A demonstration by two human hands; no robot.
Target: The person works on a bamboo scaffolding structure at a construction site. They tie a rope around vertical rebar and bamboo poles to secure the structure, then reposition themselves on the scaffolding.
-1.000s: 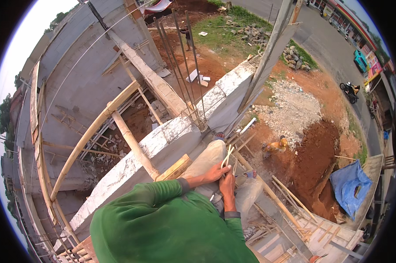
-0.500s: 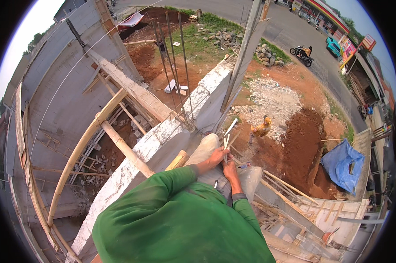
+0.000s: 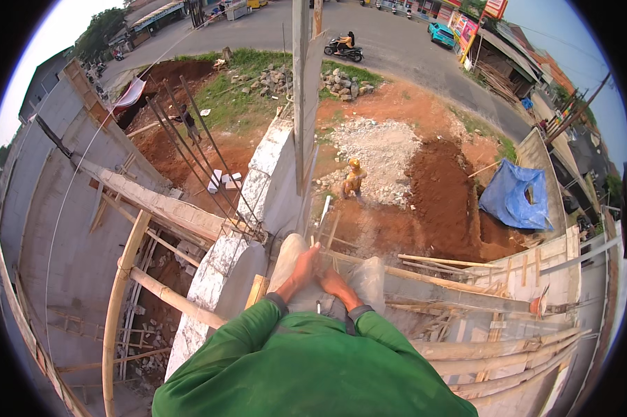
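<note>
My left hand (image 3: 303, 268) is closed above my lap, fingers pressed together and pointing away from me. A thin pale stick (image 3: 312, 240) pokes up by its fingertips. My right hand (image 3: 337, 285) meets it from the right, fingers curled in; what they hold is hidden. Both forearms are in green sleeves. Between the wrists, a small white pen-like piece (image 3: 319, 306) shows at my lap. Just beyond my hands a white tube (image 3: 325, 207) slants upward. My knees, in pale trousers (image 3: 289, 257), are on either side of the hands.
I am high up beside a rough white-topped wall (image 3: 212, 285) with rusty rebar (image 3: 188, 149) standing from it. Bamboo poles (image 3: 178, 299) cross at left; more poles and boards lie at right. Below, a person in orange-yellow (image 3: 353, 179) stands near gravel, and a blue tarp (image 3: 511, 194) hangs.
My view has swung to the right, so the scene slides left. My hands have come lower and closer together; the thin white sticks that stood out from them are now mostly hidden.
</note>
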